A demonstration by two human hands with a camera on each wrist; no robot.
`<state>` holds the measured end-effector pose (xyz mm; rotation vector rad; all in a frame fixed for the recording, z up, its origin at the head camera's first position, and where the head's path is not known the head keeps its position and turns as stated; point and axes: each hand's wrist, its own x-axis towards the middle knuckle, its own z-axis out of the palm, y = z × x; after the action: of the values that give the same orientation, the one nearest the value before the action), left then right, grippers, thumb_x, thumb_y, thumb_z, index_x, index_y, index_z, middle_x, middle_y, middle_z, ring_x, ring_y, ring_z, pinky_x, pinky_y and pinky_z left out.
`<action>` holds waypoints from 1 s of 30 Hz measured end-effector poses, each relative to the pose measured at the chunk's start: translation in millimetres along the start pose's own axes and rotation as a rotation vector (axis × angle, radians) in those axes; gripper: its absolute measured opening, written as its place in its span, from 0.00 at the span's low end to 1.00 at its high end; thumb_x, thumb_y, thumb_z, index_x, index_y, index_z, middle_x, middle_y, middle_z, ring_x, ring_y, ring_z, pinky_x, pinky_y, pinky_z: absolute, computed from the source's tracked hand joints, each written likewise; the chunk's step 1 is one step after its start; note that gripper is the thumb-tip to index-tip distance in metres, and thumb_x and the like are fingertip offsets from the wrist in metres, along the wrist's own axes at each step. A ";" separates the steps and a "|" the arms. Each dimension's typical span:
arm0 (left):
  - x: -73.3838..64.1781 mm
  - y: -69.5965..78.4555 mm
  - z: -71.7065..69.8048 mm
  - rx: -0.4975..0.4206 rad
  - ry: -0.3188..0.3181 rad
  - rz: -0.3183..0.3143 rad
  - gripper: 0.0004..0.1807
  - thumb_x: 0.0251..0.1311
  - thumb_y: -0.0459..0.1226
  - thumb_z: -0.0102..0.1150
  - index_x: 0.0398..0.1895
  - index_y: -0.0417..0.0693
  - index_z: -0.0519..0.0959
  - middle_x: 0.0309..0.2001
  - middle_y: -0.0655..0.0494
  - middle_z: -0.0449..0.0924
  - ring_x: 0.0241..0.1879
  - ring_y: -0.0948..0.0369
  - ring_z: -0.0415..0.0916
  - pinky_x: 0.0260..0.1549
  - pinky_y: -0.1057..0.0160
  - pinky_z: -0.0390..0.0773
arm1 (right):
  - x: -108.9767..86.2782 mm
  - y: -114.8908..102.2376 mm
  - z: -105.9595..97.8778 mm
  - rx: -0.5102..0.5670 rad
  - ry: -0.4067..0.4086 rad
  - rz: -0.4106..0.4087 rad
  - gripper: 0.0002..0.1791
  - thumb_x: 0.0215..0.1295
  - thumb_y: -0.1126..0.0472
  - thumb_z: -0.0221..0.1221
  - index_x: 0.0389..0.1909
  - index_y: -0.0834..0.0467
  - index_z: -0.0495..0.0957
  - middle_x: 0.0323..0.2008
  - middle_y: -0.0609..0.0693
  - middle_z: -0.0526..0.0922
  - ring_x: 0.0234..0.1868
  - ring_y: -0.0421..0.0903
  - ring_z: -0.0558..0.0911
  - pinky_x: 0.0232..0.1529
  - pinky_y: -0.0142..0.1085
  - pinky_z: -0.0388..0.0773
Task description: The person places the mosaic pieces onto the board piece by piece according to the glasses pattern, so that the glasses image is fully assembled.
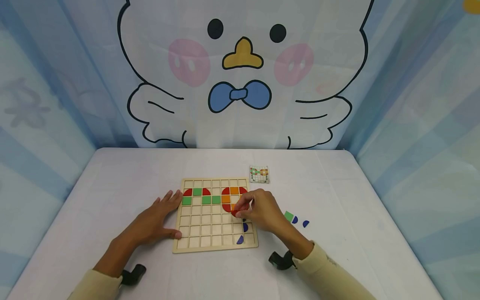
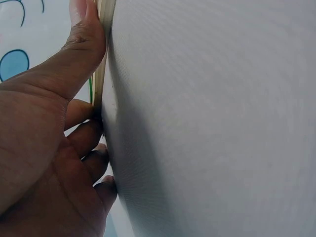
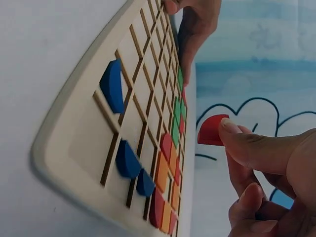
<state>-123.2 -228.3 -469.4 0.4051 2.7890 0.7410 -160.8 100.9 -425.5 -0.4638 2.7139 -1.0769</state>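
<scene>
A pale wooden grid board [image 1: 195,231] lies on the table, with red, green, orange and blue pieces in some of its cells. My right hand [image 1: 262,210] is over the board's right side and pinches a red quarter-circle piece [image 3: 211,131] between thumb and fingertips. In the right wrist view that piece is held clear of the board. Against the board's left edge rests my left hand [image 1: 157,221], its thumb [image 2: 84,42] and fingers spread and touching the rim. Several blue rounded pieces [image 3: 128,160] sit along the right columns. My right hand hides some cells.
A small printed pattern card [image 1: 259,174] lies beyond the board's far right corner. To the right of the board are a loose green square [image 1: 288,216] and two blue pieces [image 1: 306,223]. A patterned curtain [image 1: 240,125] hangs behind the white table [image 1: 330,191].
</scene>
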 end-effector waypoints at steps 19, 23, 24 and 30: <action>-0.3 -3.7 -1.7 -0.011 -0.002 0.020 0.67 0.46 0.58 0.81 0.85 0.43 0.55 0.85 0.42 0.51 0.85 0.37 0.44 0.81 0.30 0.48 | 63.6 -52.8 64.0 0.058 -0.161 -0.151 0.05 0.59 0.58 0.78 0.31 0.45 0.92 0.26 0.36 0.86 0.36 0.35 0.81 0.43 0.30 0.76; 0.0 -5.4 -1.3 -0.009 0.000 0.029 0.67 0.46 0.58 0.81 0.85 0.43 0.55 0.85 0.42 0.52 0.85 0.36 0.44 0.81 0.30 0.48 | 73.2 -59.6 77.2 0.056 -0.173 -0.130 0.04 0.60 0.59 0.78 0.31 0.47 0.92 0.25 0.37 0.86 0.33 0.34 0.80 0.38 0.29 0.75; 0.1 -5.8 -1.1 -0.009 0.000 0.030 0.67 0.46 0.58 0.81 0.85 0.43 0.55 0.85 0.42 0.52 0.85 0.37 0.44 0.81 0.30 0.48 | 75.1 -61.0 80.3 0.052 -0.172 -0.123 0.04 0.61 0.59 0.78 0.31 0.47 0.92 0.25 0.38 0.85 0.32 0.35 0.80 0.36 0.29 0.75; 0.0 -5.8 -1.0 -0.009 -0.001 0.038 0.66 0.47 0.57 0.82 0.85 0.43 0.55 0.85 0.42 0.51 0.85 0.37 0.44 0.81 0.30 0.48 | 81.4 -68.3 93.2 -0.010 -0.143 -0.087 0.05 0.63 0.59 0.76 0.29 0.47 0.90 0.23 0.39 0.83 0.28 0.37 0.79 0.30 0.29 0.72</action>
<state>-124.7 -233.6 -471.5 0.4585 2.7835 0.7613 -195.5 -34.0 -449.8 -0.6402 2.5969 -1.0096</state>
